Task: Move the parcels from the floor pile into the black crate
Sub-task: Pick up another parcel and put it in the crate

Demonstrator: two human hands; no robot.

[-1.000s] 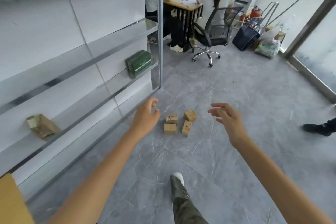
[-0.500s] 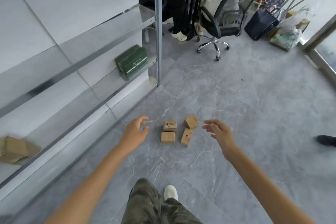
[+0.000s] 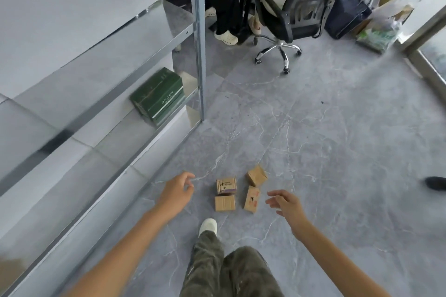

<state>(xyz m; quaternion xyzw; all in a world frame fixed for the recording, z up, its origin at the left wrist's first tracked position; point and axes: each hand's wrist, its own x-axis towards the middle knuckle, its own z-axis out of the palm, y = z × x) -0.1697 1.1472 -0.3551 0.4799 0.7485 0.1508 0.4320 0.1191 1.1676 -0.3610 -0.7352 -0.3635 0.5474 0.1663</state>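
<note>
Several small brown cardboard parcels lie in a loose cluster on the grey floor: a printed parcel (image 3: pixel 226 185), a plain parcel (image 3: pixel 225 203) just in front of it, a long parcel (image 3: pixel 251 199) to the right, and a tilted parcel (image 3: pixel 256 175) behind that. My left hand (image 3: pixel 176 191) hovers left of the cluster, fingers apart, holding nothing. To the right of the cluster is my right hand (image 3: pixel 287 204), also spread and holding nothing. Neither hand touches a parcel. No black crate is in view.
A metal shelf rack (image 3: pixel 199 38) runs along the left, with a green box (image 3: pixel 158 96) on a low shelf. My own legs and a white shoe (image 3: pixel 208 225) are below. A wheeled office chair (image 3: pixel 280 29), seated people and bags (image 3: pixel 347 14) stand at the back. A dark shoe (image 3: pixel 435 183) shows at the right edge.
The view has tilted down and drawn closer to the parcels. Both hands have dropped lower, flanking the cluster. My leg has stepped forward.
</note>
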